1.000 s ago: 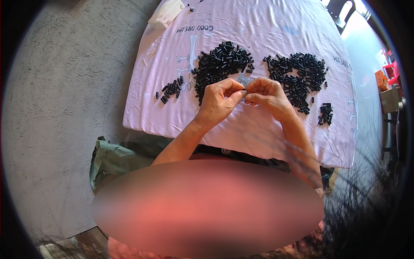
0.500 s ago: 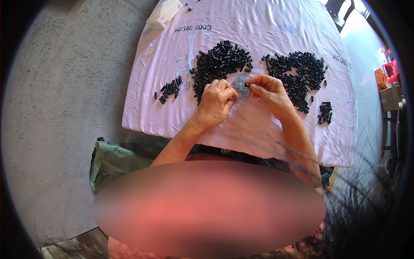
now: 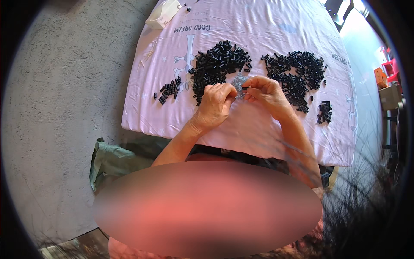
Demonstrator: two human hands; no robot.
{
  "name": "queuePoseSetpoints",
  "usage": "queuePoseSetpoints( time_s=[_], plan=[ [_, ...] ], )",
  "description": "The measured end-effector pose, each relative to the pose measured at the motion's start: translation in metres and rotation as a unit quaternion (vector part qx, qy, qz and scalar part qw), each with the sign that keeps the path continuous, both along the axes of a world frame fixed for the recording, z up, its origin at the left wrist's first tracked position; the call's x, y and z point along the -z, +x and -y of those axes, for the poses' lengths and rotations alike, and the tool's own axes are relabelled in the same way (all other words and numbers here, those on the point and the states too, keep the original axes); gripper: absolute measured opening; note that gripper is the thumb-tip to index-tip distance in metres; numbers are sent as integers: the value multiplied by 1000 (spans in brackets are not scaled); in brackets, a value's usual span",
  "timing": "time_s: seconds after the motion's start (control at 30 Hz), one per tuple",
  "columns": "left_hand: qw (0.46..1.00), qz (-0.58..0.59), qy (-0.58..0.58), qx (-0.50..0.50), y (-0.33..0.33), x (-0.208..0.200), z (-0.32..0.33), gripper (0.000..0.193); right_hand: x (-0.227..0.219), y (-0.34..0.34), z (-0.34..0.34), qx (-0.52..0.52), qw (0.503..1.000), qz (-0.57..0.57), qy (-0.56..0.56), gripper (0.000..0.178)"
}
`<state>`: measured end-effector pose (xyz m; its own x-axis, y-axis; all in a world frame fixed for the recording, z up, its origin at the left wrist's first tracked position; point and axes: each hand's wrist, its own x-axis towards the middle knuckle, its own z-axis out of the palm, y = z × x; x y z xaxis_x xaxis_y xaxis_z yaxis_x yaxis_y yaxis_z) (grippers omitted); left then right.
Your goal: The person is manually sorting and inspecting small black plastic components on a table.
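My left hand (image 3: 215, 103) is pinched at the near edge of the large left pile of small black cylindrical pieces (image 3: 222, 58). What its fingertips hold, if anything, is too small to make out. Facing it, my right hand (image 3: 271, 95) grips a small black cylindrical piece (image 3: 245, 88) between thumb and forefinger. Between and just beyond the two hands lies a small heap of thin silvery metal bits (image 3: 239, 80), partly covered by the right fingers. A second big pile of black pieces (image 3: 302, 69) spreads beyond my right hand.
A pink printed sheet (image 3: 254, 138) covers the table. A small group of black pieces (image 3: 170, 90) lies at the left, another (image 3: 325, 113) at the right. At the far left corner stands a white box (image 3: 163, 14). Green cloth (image 3: 110, 159) hangs by the near left edge.
My right hand has shifted slightly left and nearer with its black piece, its fingers turning. My left fingertips have moved a little; the piles look the same.
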<state>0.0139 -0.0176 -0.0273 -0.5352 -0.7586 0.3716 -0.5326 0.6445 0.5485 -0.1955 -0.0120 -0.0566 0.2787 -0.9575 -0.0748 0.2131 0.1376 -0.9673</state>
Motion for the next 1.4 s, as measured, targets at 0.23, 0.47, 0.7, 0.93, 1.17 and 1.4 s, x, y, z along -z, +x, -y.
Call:
queuePoseSetpoints(
  time_s=[0.23, 0.47, 0.7, 0.93, 1.17, 1.4],
  plan=[
    [999, -33, 1, -17, -7, -8, -5, 18, 6, 7, -2, 0, 999, 21, -26, 25],
    [999, -33, 22, -18, -8, -9, -6, 18, 4, 5, -1, -16, 999, 19, -36, 26],
    [998, -44, 47, -19, -10, -12, -7, 17, 7, 6, -1, -19, 999, 38, -29, 25],
    [990, -86, 111, -15, -13, -12, -7, 16, 8, 4, 0, -16, 1000, 12, -23, 24],
    [993, -55, 101, -39, -12, -10, -7, 13, 12, 7, 0, -3, 1000, -3, -27, 26],
    [997, -30, 45, -57, -8, -3, -3, 15, 11, 7, -1, 6, 999, -25, -32, 24]
  ],
)
